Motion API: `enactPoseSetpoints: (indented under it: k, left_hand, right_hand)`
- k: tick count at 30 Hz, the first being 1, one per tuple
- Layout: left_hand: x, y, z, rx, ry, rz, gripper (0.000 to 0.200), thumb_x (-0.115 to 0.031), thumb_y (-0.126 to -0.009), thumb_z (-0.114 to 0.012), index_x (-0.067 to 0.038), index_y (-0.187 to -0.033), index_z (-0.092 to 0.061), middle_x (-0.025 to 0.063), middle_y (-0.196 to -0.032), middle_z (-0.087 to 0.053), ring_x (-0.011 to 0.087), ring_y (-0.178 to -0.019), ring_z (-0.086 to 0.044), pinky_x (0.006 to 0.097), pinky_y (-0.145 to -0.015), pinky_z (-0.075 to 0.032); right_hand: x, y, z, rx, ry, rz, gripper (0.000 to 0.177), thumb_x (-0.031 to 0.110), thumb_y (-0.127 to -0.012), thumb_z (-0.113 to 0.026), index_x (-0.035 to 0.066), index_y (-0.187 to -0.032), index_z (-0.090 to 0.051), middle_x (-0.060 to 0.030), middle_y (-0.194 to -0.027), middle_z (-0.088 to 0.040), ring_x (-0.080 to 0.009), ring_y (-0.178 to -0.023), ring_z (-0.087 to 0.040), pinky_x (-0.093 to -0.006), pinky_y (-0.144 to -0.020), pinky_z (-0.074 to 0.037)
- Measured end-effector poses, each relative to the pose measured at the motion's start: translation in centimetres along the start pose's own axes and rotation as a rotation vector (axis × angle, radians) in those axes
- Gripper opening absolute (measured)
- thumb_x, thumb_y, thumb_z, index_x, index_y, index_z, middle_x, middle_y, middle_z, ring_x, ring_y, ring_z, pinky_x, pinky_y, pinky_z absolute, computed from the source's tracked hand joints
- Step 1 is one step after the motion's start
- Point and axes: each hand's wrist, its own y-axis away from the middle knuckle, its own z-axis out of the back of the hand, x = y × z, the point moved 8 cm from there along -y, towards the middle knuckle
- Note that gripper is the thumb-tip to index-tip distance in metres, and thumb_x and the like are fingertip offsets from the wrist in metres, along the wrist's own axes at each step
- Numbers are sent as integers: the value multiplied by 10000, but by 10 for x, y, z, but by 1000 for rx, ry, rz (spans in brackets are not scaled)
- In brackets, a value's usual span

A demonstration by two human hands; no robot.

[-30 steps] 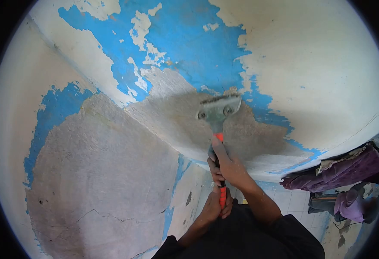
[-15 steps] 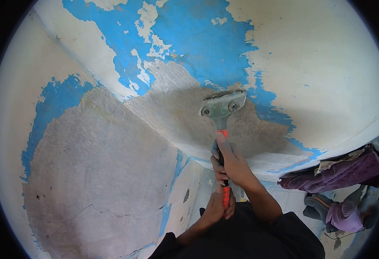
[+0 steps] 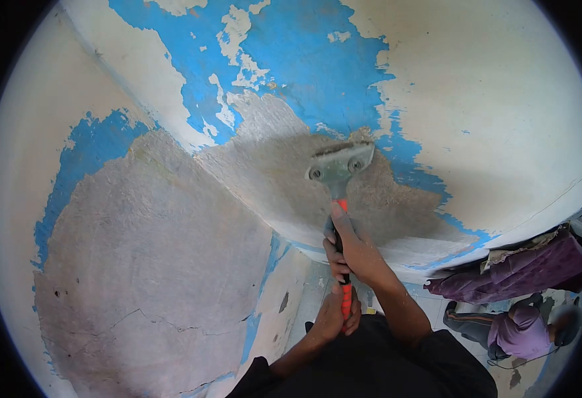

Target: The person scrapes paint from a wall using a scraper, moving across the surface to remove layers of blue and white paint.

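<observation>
Orange-handled scraper [image 3: 339, 169] is in both my hands, up against the surface overhead. Right hand [image 3: 357, 255] is the upper one, wrapped tight round the handle [image 3: 346, 298], index finger laid straight up the neck toward the head. Left hand [image 3: 336, 317] is closed round the butt end just below, touching the right or nearly.

Long axis: handle runs almost straight up the view from my chest to the blade [image 3: 341, 148], a slight lean only. So the head lies directly beyond my right hand, away from me, with a short stretch of neck between. Right hand is clearly nearer the blade; left is at the far end of the lever.

Blade edge sits crosswise to the handle, right corner a bit higher. It presses flat on grey plaster [image 3: 271, 172], right at the ragged line where blue paint [image 3: 317, 79] begins. Paint is just above the edge, bare plaster below and to the left. White coat [image 3: 503, 99] is off to the right, apart from the blade.

Low right, well apart: another person in purple [image 3: 518, 330], crouched, under a purple cloth [image 3: 523, 265].
</observation>
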Motion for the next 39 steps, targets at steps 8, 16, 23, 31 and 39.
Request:
enactPoseSetpoints:
  k: [8,16,23,31,39]
  left_hand:
    - [3,-1,-2,7,1,11,700,-698,-932,-140,-81,-729,-399,35,-473,-337,140,-340,-303,269,-338,-283]
    - [-5,-7,1,6,-10,-41,710,-699,-930,-125,-78,-728,-405,41,-472,-351,146,-336,-315,264,-339,-291]
    - [-4,-6,-1,6,-25,-31,712,-699,-931,-131,-72,-737,-407,42,-473,-346,143,-339,-317,263,-341,-290]
    - [-3,-7,-1,-17,-29,-53,696,-680,-943,-130,-72,-740,-400,45,-483,-351,145,-348,-320,264,-345,-289]
    - [-1,-7,-1,-40,-54,-58,686,-667,-951,-135,-69,-743,-398,48,-484,-356,150,-346,-321,273,-346,-292]
  right_hand:
    - [0,0,1,-6,-1,11,561,596,-959,-391,104,-692,-349,14,-486,-311,-80,-355,-292,-256,-342,-308]
    - [11,-4,-1,3,10,66,542,539,-979,-400,108,-660,-322,13,-468,-310,-80,-338,-306,-257,-328,-310]
    - [0,-3,3,32,33,34,594,645,-949,-359,98,-717,-355,13,-488,-299,-87,-361,-285,-265,-349,-319]
    - [2,-3,2,46,43,18,599,657,-942,-358,101,-718,-353,12,-493,-302,-87,-364,-281,-266,-354,-310]
    - [4,-1,1,50,-22,-14,579,606,-965,-370,105,-675,-346,24,-487,-308,-71,-370,-291,-241,-351,-279]
